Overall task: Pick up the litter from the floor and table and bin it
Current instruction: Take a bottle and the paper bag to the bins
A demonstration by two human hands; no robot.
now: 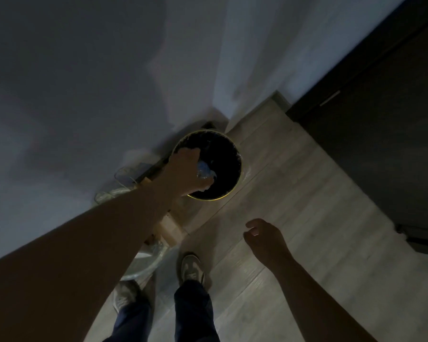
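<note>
A round bin [236, 149] with a dark liner and a yellow rim stands on the floor against the wall. My left hand [183, 169] reaches over its mouth and grips a crumpled pale blue and white piece of litter [204, 172], held just above the opening. My right hand [263, 239] hangs lower right over the floor, fingers loosely curled, holding nothing. The scene is dim.
Clear plastic containers [124, 177] and a plastic bag [146, 261] lie along the wall left of the bin. A dark cabinet or door [381, 134] fills the right side. My two shoes [190, 267] stand on the pale wood floor [307, 193].
</note>
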